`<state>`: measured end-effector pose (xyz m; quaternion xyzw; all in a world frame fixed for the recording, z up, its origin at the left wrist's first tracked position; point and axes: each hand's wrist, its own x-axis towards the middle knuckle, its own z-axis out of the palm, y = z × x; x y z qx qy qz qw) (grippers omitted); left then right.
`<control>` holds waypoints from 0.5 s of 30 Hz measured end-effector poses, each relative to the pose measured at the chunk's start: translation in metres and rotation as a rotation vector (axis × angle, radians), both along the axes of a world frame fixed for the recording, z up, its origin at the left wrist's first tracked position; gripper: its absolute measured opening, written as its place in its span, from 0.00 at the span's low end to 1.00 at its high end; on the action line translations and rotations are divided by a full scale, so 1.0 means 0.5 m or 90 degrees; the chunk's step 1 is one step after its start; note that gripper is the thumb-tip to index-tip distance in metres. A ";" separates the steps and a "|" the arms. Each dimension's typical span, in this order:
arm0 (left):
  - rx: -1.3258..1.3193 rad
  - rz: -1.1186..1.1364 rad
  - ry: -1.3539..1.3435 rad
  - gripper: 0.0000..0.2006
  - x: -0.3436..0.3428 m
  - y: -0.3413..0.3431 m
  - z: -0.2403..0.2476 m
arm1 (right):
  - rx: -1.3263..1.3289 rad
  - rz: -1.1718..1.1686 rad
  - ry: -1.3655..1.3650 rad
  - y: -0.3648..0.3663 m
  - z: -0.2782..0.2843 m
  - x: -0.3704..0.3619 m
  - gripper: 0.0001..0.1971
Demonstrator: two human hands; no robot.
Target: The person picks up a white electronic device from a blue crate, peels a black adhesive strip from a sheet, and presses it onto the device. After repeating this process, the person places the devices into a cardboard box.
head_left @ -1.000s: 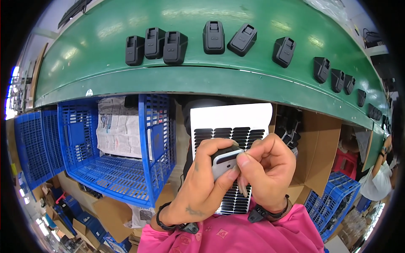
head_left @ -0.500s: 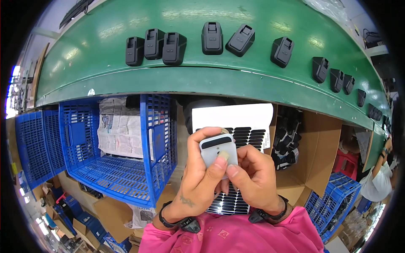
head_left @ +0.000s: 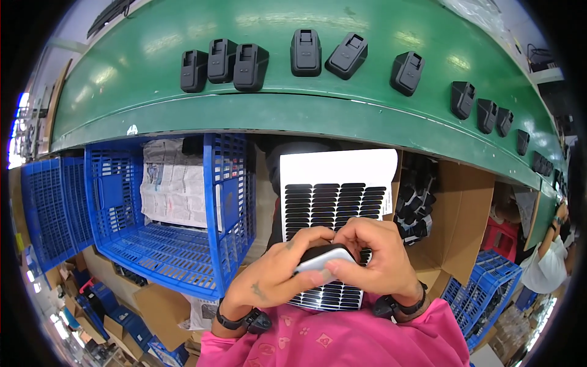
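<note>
A small rounded casing (head_left: 324, 259), light grey on one side and black on the other, is held above my lap between both hands. My left hand (head_left: 269, 275) grips its left end, thumb along the grey side. With its thumb on the grey side too, my right hand (head_left: 382, 260) pinches the right end, fingers curled over the dark far edge. My fingers cover part of the casing. Beneath them lies a white sheet (head_left: 336, 165) bearing rows of glossy black oblong pieces.
Ahead runs a green bench (head_left: 244, 116) carrying a row of black wedge-shaped plastic parts (head_left: 306, 54). On the left stands a blue crate (head_left: 211, 208) with newspaper inside. A cardboard box (head_left: 461, 214) with dark parts is at right, near another blue crate (head_left: 483, 284) and a co-worker's arm (head_left: 553, 229).
Both hands have lowered toward me and tilted the casing, so its black side shows instead of its flat grey face. More of the sheet is uncovered.
</note>
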<state>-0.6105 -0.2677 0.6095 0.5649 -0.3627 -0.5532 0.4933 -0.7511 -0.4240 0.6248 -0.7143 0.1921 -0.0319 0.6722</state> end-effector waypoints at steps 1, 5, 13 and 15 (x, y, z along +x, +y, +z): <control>-0.003 -0.028 -0.014 0.31 0.005 -0.003 -0.005 | -0.003 -0.002 0.000 0.005 -0.009 0.002 0.09; 0.012 0.221 0.153 0.36 0.008 0.006 -0.041 | -0.435 -0.284 -0.088 0.007 -0.072 0.030 0.13; -0.062 0.315 0.327 0.41 -0.024 -0.020 -0.049 | -0.569 -0.295 -0.079 0.015 -0.131 0.046 0.13; -0.053 0.326 0.325 0.40 -0.025 -0.024 -0.048 | -0.548 -0.316 -0.088 0.015 -0.132 0.055 0.10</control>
